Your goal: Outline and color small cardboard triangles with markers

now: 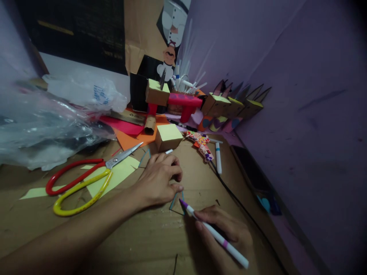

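Note:
My left hand [160, 179] rests on the brown cardboard sheet [149, 236], its fingers curled and pressing down a small cardboard triangle [177, 204] with a blue-edged outline. My right hand [226, 233] grips a white marker [218, 236] with a purple tip. The tip touches the triangle's right edge, just below my left fingertips.
Red-and-yellow scissors [83, 179] lie on pale yellow paper [117, 173] to the left. A small yellow-topped box [168, 137], a patterned paper shape [202, 144], another marker [218, 157] and a black cable [232, 194] lie behind. Plastic bags [43, 126] fill the far left. A dark phone [249, 170] lies beside the purple wall.

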Available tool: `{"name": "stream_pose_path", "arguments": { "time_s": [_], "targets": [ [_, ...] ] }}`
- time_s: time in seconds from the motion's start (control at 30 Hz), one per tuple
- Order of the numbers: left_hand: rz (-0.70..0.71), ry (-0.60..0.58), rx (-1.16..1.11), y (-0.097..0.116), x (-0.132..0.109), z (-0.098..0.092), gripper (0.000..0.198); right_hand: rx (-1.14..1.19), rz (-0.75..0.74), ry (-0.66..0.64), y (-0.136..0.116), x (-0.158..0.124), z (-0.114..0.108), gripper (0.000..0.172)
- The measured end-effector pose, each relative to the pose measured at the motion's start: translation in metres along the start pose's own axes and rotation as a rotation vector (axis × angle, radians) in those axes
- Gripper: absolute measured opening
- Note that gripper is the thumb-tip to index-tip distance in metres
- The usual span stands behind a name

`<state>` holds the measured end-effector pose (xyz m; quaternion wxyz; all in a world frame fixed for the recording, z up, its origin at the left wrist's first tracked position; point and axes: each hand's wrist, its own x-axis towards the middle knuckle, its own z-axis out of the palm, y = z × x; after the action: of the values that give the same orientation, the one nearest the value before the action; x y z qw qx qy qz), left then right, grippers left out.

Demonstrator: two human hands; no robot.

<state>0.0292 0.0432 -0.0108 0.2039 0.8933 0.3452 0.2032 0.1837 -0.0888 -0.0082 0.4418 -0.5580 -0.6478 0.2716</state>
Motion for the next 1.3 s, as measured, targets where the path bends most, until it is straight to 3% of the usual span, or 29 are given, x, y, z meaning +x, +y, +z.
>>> {"name": "stream_pose_path", "arguments": {
  "time_s": [0.17,0.33,0.53,0.77,0.93,1.07,1.3],
  "targets": [
    [-0.004,0.0,-0.003,0.0,0.0,0.0,0.016,0.072,0.062,0.059,0.003,-0.007,0.001,0.008],
    [-0.006,-0.002,0.003,0.0,-0.001,0.0,0.015,0.088,0.172,0.111,-0.001,-0.008,-0.002,0.006],
    [-0.007,0.002,0.0,0.0,-0.001,0.0,0.015,0.112,0.186,0.246,0.0,-0.007,-0.001,0.008],
    [-0.005,-0.001,0.01,0.0,-0.001,0.0,0.015,0.023,0.184,0.072,-0.004,0.0,-0.002,0.01],
    [-0.005,-0.001,0.007,0.001,0.0,-0.001,0.013,0.085,0.228,0.073,-0.001,-0.009,-0.006,0.017],
    [-0.005,-0.005,0.004,0.0,-0.001,-0.001,0.013,0.134,0.297,0.164,0.0,-0.008,-0.007,0.016],
    [-0.01,-0.009,0.002,0.002,-0.001,-0.001,0.013,-0.021,0.233,0.124,-0.004,-0.001,0.0,0.013]
  ]
}}
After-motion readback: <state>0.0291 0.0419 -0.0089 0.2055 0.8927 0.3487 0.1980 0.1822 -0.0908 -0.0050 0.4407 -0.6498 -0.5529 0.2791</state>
